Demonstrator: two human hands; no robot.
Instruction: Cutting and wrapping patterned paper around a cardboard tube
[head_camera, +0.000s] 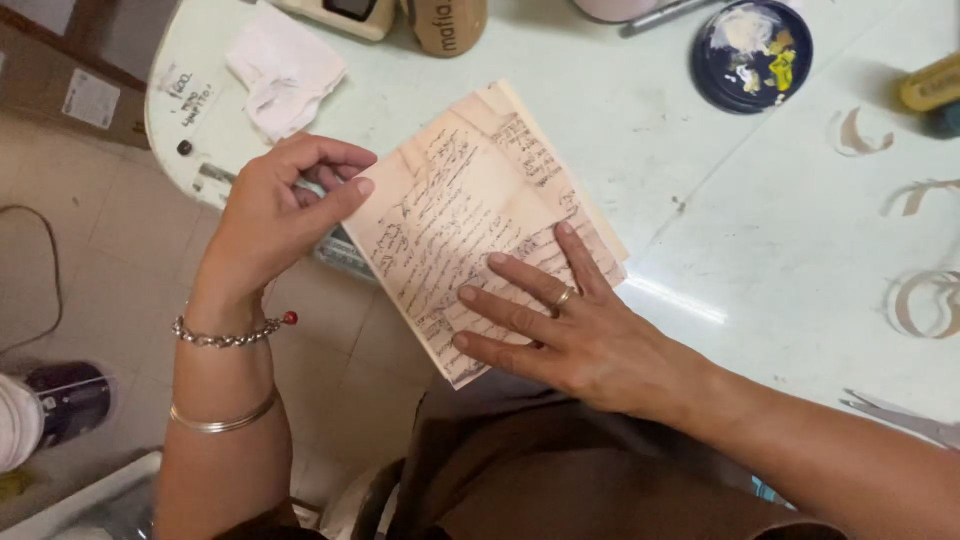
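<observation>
A stack of old yellowed handwritten pages (470, 200) lies tilted at the near edge of a pale green table (780, 230). My right hand (570, 335), wearing a ring, rests flat with spread fingers on the lower right part of the pages. My left hand (280, 210) hovers at the pages' left edge, fingers curled and thumb extended toward the paper, holding nothing. Bracelets circle the left wrist.
A crumpled white cloth (285, 70) lies at the table's far left corner. A dark round lid with paint blobs (752, 55) sits at the back right, a brown cylinder (445, 22) at the back. Scissors (900, 415) lie near the right forearm. A jar (50, 405) stands on the tiled floor.
</observation>
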